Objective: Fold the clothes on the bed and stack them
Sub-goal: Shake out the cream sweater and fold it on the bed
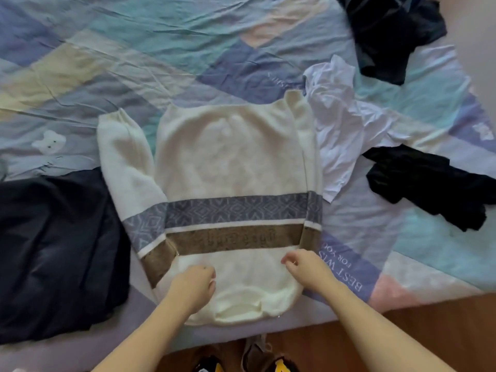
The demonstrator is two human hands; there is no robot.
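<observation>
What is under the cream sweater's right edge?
The sweater lies on the bedsheet, and its right edge overlaps the crumpled white shirt. How far the shirt reaches beneath cannot be seen. Both hands rest on its near end.

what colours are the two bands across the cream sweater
On the sweater, a grey-blue diamond-patterned band above a brown one, split by a thin white stripe; head view.

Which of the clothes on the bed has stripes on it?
The fluffy cream knitted sweater spread flat in the middle, under both hands. It has a blue patterned band and a brown band across it. The crumpled white shirt and the dark clothes around it are plain.
</observation>
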